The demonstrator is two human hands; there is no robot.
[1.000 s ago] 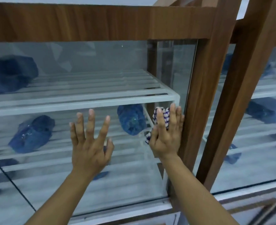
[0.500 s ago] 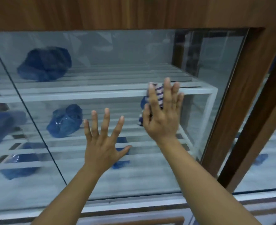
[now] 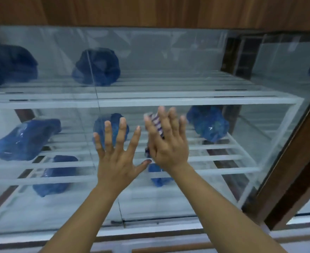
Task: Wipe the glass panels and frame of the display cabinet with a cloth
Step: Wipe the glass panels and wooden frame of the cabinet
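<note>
Clear glass cabinet panel (image 3: 168, 198), centre frame: right hand (image 3: 168, 143) presses purple-white striped cloth (image 3: 157, 123) flat, fingers straight, together; left hand (image 3: 117, 157) splayed, likely bracing.

Blue bundles (image 3: 97, 67), perhaps plastic-wrapped, on two tiers of white slatted shelves (image 3: 187, 102).

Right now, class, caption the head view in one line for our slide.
Right hand presses a striped cloth against the cabinet's glass panel, left hand spread beside it.
</note>
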